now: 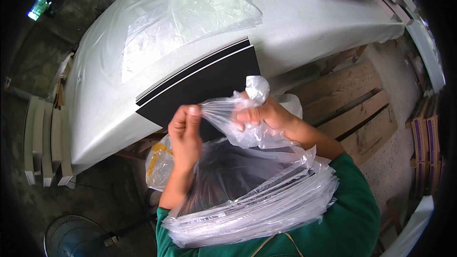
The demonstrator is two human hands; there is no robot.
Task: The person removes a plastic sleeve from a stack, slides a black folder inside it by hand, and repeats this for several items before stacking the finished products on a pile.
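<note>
We've got the left hand (185,131) pinching one edge of a clear bag (238,119), and the right hand (262,114) clenched on the bunched top, film stretched taut between them. Below both hands sits a stack (257,200) of bagged dark sheets, probably resting against our chest. Just beyond the hands, black boards (204,83) lie on the white bench (304,24), with loose film (190,19) farther out.

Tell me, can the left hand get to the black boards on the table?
Probably yes. The left hand is pinching the clear plastic bag, but the black boards lie just beyond it on the table, with nothing between. It would likely have to let go of the bag first.
</note>
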